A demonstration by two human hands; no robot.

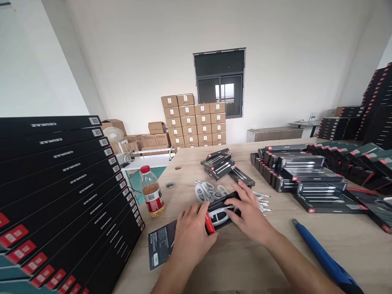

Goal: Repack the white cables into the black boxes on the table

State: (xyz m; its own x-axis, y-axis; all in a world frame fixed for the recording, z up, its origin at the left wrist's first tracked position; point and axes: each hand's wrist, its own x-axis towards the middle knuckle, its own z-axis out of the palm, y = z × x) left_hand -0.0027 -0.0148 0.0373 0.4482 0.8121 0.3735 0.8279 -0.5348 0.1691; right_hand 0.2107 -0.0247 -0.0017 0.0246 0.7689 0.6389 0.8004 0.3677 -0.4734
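An open black box with a red end point(210, 222) lies between my hands at the table's middle, with a coiled white cable point(219, 216) inside it. My left hand point(194, 228) is wrapped round the box's left end. My right hand point(249, 212) rests at the right end, its fingers over the box edge and by the cable. Beyond the box sits a bundle of white cables point(204, 191), with plug ends point(265, 203) showing to the right. A dark printed flap point(159, 245) reaches out left of my left hand.
Tall stacked black boxes point(61, 183) stand at the left, beside a drink bottle point(152, 194). Small black boxes point(219, 165) lie behind the cables, with rows of boxes point(318, 183) at the right. A blue tool point(321, 253) lies at the front right. A tape roll point(170, 185) is near the bottle.
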